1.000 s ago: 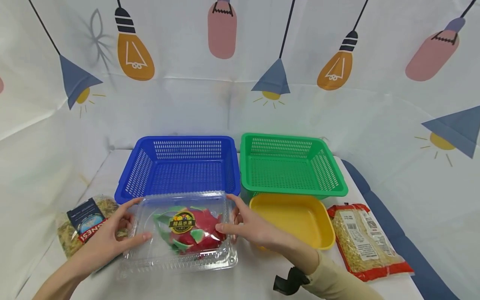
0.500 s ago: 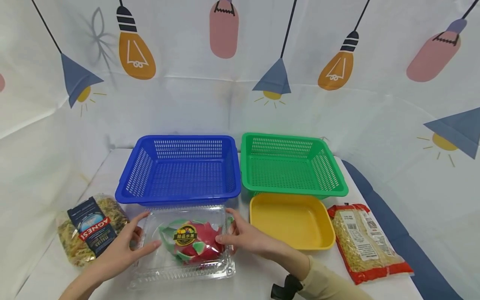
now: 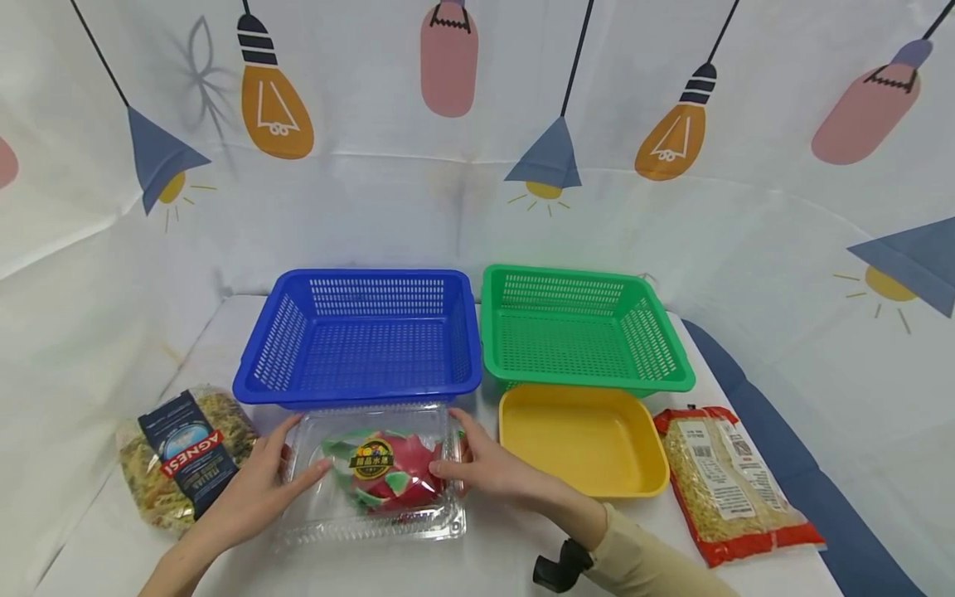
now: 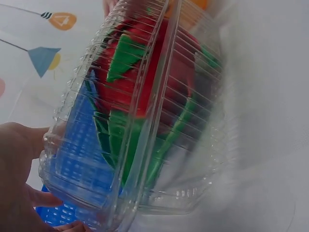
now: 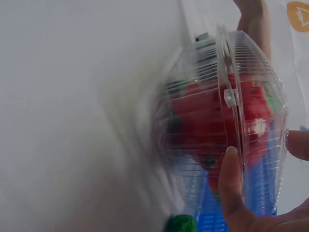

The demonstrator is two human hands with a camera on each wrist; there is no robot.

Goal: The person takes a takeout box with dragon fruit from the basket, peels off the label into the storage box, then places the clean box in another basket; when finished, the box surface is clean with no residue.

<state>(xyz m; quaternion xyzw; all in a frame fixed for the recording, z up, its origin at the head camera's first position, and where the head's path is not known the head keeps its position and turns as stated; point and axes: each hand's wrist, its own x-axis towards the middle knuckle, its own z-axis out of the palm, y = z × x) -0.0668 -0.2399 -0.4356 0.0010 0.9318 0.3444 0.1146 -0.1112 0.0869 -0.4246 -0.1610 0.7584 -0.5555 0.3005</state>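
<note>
A clear plastic clamshell box [image 3: 309,502] with a gold-and-black label lies between the two hands, lid closed. Inside it, a red dragon fruit [image 4: 130,92] with green leaf tips shows through the plastic. My left hand [image 3: 257,489] grips the box's left end, thumb over the near side and fingers at the far corner. At the opposite end my right hand [image 3: 492,464] holds the box, its thumb [image 5: 231,179] pressing the side near the seam. Whether the box touches the table cannot be told. Just beyond the box stands a blue basket [image 3: 356,396].
A green basket [image 3: 589,381] stands right of the blue one, with a yellow tray [image 3: 582,439] before it. An AGNESI pasta bag [image 3: 186,456] lies at left, a red-edged grain bag [image 3: 734,481] at right. A small green object [image 5: 181,223], kind unclear, appears low in the right wrist view.
The clamshell box has come down toward the table and shifted a little right, both hands holding it throughout. The left hand has moved right, uncovering more of the pasta bag.
</note>
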